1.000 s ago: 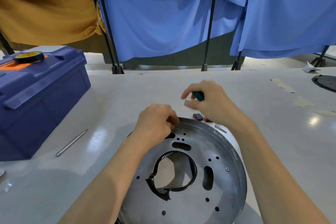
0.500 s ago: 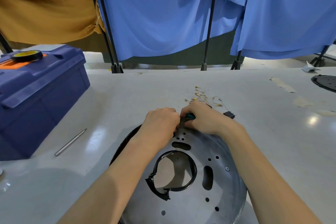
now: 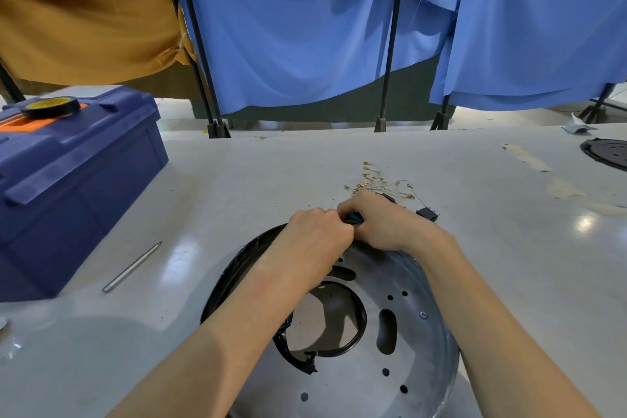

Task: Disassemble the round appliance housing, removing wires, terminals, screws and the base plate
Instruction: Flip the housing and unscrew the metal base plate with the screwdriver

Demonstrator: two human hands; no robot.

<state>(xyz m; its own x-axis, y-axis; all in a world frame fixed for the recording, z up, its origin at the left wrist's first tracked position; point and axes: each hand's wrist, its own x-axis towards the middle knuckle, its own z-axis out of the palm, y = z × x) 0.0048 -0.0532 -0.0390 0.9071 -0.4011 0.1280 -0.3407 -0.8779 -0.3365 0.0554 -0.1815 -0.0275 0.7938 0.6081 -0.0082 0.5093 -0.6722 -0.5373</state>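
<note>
Right grip (image 3: 383, 224) holds teal tool (image 3: 354, 216) at housing (image 3: 417, 366) rim; left grip (image 3: 315, 237) alongside

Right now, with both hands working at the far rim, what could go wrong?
The teal-handled tool in the right hand sits tight against the left hand; a slip could jab it. The loose wires with terminals and the small black part lie just beyond the right hand, so a sudden push might scatter them. Nothing visibly clamps the round housing, so it may slide.
</note>
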